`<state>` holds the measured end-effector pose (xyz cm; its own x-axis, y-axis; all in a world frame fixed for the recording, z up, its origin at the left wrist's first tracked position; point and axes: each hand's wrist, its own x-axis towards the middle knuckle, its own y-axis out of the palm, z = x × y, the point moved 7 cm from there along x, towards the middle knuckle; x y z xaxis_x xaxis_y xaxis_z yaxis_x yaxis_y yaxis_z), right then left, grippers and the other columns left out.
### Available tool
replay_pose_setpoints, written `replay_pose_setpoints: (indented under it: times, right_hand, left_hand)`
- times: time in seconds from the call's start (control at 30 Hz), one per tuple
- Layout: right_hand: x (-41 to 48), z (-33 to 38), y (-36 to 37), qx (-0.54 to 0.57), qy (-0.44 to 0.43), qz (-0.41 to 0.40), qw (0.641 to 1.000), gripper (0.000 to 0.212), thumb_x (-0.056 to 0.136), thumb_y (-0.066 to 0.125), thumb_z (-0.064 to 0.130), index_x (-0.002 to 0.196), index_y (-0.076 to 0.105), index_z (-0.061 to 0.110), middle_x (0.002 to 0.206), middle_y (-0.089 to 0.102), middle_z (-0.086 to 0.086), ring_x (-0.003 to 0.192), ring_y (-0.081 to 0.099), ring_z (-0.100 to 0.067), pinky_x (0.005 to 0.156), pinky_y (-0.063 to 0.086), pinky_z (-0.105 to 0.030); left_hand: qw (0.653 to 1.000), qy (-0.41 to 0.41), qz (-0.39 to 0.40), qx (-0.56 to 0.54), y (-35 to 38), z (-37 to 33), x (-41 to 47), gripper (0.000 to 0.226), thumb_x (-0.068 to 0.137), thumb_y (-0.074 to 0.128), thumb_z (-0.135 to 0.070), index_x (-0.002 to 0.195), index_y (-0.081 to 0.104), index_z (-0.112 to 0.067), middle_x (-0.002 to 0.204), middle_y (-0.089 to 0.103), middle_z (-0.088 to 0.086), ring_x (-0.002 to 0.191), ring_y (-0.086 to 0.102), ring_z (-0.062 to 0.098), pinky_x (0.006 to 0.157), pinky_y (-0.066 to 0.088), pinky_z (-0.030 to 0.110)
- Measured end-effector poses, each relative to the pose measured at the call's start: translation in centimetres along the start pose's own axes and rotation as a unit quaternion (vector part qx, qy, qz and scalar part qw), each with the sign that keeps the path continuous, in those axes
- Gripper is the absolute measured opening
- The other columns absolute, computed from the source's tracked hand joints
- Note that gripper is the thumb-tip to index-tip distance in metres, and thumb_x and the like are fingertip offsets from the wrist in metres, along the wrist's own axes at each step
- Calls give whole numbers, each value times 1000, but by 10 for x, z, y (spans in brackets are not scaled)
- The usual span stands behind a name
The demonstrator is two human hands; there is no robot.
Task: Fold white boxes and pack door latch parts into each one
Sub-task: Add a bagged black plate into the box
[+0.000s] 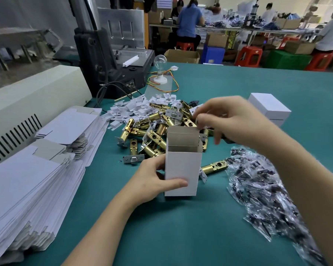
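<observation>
A white box (183,166) stands upright on the green table (181,227), its top flaps open. My left hand (154,181) grips its lower left side, thumb across the front. My right hand (233,120) hovers over the box's far right corner and pinches a small white and metal part just above the opening. Behind the box lies a heap of brass door latches (158,131). One latch (214,167) lies alone to the right of the box.
Stacks of flat white box blanks (37,177) fill the left side. Small white card inserts (135,108) are scattered behind the latches. Clear bags of dark screws (267,192) lie at right. A closed white box (269,108) sits far right. Machines stand at back left.
</observation>
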<state>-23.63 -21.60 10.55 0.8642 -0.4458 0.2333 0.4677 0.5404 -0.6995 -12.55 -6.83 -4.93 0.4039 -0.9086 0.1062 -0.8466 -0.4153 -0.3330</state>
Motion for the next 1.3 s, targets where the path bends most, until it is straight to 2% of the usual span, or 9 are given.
replay_pose_setpoints:
  times: [0.1, 0.13, 0.23, 0.47, 0.63, 0.87, 1.07, 1.2, 1.3]
  right_hand:
    - [1, -40, -31, -136, 49, -49, 988, 7, 97, 67, 26, 94, 73, 27, 79, 75, 11, 52, 67, -4, 56, 54, -19]
    - [1, -57, -30, -200, 77, -7, 977, 7, 97, 67, 26, 97, 74, 28, 87, 75, 12, 60, 68, -1, 60, 53, -16]
    - [-9, -105, -9, -342, 155, 142, 916, 19, 96, 68, 29, 114, 75, 26, 110, 75, 6, 92, 69, -12, 88, 57, -33]
    - [-15, -141, 9, -426, 196, 132, 874, 38, 96, 67, 35, 130, 65, 17, 129, 63, -7, 114, 64, -28, 93, 55, -39]
    - [-10, -150, 11, -442, 223, 143, 857, 31, 95, 65, 14, 124, 66, 4, 119, 69, -15, 108, 68, -32, 90, 58, -44]
    - [-2, -148, 16, -439, 190, 133, 868, 50, 91, 61, 0, 135, 60, 24, 121, 66, -4, 106, 66, -28, 81, 57, -39]
    - [-2, -149, 11, -474, 191, 158, 845, 27, 93, 71, 21, 119, 71, 14, 121, 60, -7, 108, 61, -29, 89, 57, -42]
    - [-1, -132, 2, -453, 169, 92, 870, 11, 95, 71, 22, 106, 72, 21, 112, 71, -2, 102, 65, -26, 82, 57, -38]
    - [1, -108, -16, -367, 136, -3, 920, 12, 94, 74, 30, 94, 66, 20, 98, 73, 0, 94, 67, -24, 79, 55, -37]
  left_hand:
    - [1000, 3, 0, 0, 0, -2, 0, 56, 69, 88, -54, 121, 66, -55, 115, 76, -21, 110, 71, 4, 89, 62, 30]
    - [1000, 5, 0, -2, 0, -3, 0, 55, 70, 88, -52, 121, 66, -55, 116, 76, -20, 110, 71, 4, 90, 62, 30]
    - [1000, 11, 2, -5, 1, -5, 0, 55, 71, 88, -49, 122, 66, -54, 117, 76, -19, 111, 71, 4, 91, 61, 28]
    - [1000, 10, 2, -16, 1, -6, -3, 55, 70, 89, -49, 121, 67, -53, 118, 76, -18, 111, 72, 4, 89, 59, 21]
    - [1000, 3, 2, -20, 1, -2, -1, 56, 71, 89, -48, 122, 67, -53, 119, 76, -16, 113, 72, 7, 92, 62, 31]
    - [1000, 4, 5, -15, 1, -2, -1, 57, 71, 89, -50, 122, 66, -55, 120, 75, -19, 113, 71, 5, 91, 61, 25]
    - [1000, 4, 7, -11, 1, -1, -1, 58, 70, 89, -52, 123, 65, -54, 120, 75, -20, 115, 70, 4, 93, 61, 27]
    - [1000, 2, 4, -14, 1, -2, 0, 57, 70, 88, -53, 122, 65, -55, 119, 75, -19, 113, 71, 5, 92, 61, 29]
    - [1000, 2, 0, -15, 1, -2, -1, 57, 71, 87, -54, 123, 64, -57, 119, 75, -21, 113, 70, 3, 92, 61, 28]
